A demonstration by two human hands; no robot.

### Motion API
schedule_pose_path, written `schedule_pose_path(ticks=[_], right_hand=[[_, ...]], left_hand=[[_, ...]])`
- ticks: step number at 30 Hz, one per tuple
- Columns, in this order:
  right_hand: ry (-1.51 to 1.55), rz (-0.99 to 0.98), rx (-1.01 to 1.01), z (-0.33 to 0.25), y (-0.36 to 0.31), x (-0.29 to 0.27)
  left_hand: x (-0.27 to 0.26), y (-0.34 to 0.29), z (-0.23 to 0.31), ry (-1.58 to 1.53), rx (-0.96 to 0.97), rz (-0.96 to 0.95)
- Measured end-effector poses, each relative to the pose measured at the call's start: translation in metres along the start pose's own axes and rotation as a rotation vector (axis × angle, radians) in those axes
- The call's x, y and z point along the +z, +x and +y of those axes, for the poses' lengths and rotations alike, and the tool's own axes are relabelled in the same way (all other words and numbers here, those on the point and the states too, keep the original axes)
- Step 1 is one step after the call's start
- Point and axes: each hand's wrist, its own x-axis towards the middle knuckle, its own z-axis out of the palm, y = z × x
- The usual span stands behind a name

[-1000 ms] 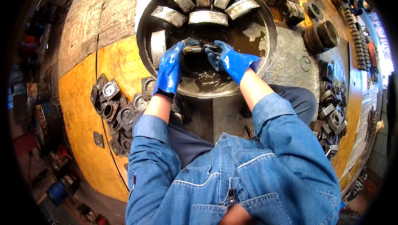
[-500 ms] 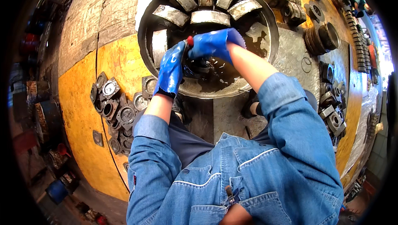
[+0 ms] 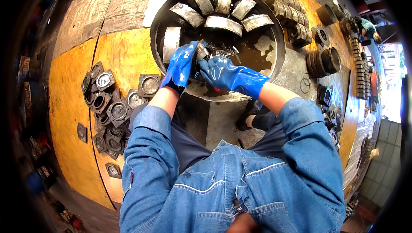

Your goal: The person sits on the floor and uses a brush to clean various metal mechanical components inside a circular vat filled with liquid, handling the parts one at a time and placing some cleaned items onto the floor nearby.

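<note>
Both of my hands wear wet blue rubber gloves over a round, dark-rimmed basin of murky liquid (image 3: 249,65). My left hand (image 3: 180,63) is closed around a dark metal part (image 3: 202,51), whose shiny rounded end shows at the fingertips. Its lower portion is hidden between the gloves. My right hand (image 3: 229,76) is curled close beside the part. Below its palm shows the red end of a tool (image 3: 216,89); the rest is covered by the glove. Several curved metal blocks (image 3: 223,24) stand along the basin's far and left sides.
Square metal flanges (image 3: 112,108) lie heaped on the yellow board at left. Rows of metal blocks (image 3: 289,14), stacked rings (image 3: 324,61) and more parts (image 3: 332,115) lie at right. A person (image 3: 368,29) bends over at the far right.
My right hand has drawn back toward me and turned, bringing the red end from above the left glove to below the right palm. The metal part now shows. The view has shifted slightly.
</note>
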Motion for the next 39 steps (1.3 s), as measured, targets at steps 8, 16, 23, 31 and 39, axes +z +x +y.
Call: schedule_pose_path(ticks=[8,16,23,31,39], right_hand=[[-0.220,-0.551,0.512,-0.013,0.067,-0.007],[0.754,-0.263,0.665,0.041,0.042,-0.017],[1.079,-0.170,0.563,0.037,0.025,-0.040],[0.260,-0.252,0.516,0.005,0.020,-0.024],[-0.118,0.004,0.202,0.041,-0.006,0.007]], left_hand=[[0.009,0.009,-0.012,-0.213,-0.083,-0.026],[-0.009,-0.001,-0.010,-0.087,-0.099,-0.004],[-0.003,-0.002,0.003,-0.054,-0.056,-0.004],[-0.002,0.028,-0.025,0.510,-0.163,0.124],[0.009,0.029,-0.023,0.428,-0.236,0.060]])
